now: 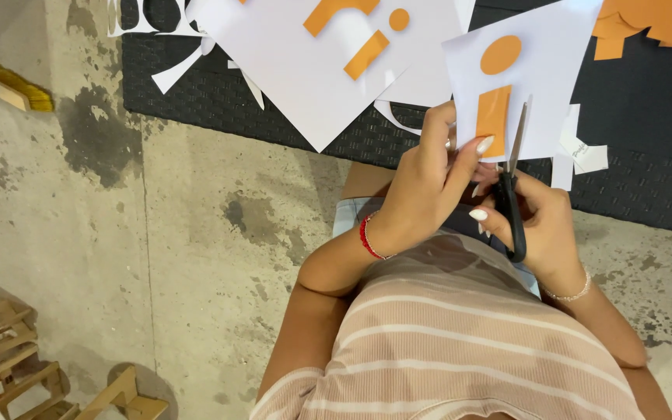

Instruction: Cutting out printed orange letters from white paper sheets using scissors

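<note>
Left hand: the left hand pinches the lower edge of a white paper sheet printed with an orange circle and orange bar, thumb pressed on the bar, fingers closed behind.
Right hand: the right hand grips black-handled scissors, fingers curled through the loops.
Scissors: blades point up, narrowly parted, their edge running along the bar's right side, just beside the left thumb.
Sheet: held above a black woven mat.
Surroundings: a larger white sheet with orange shapes lies on the mat; stained concrete floor beyond.
</note>
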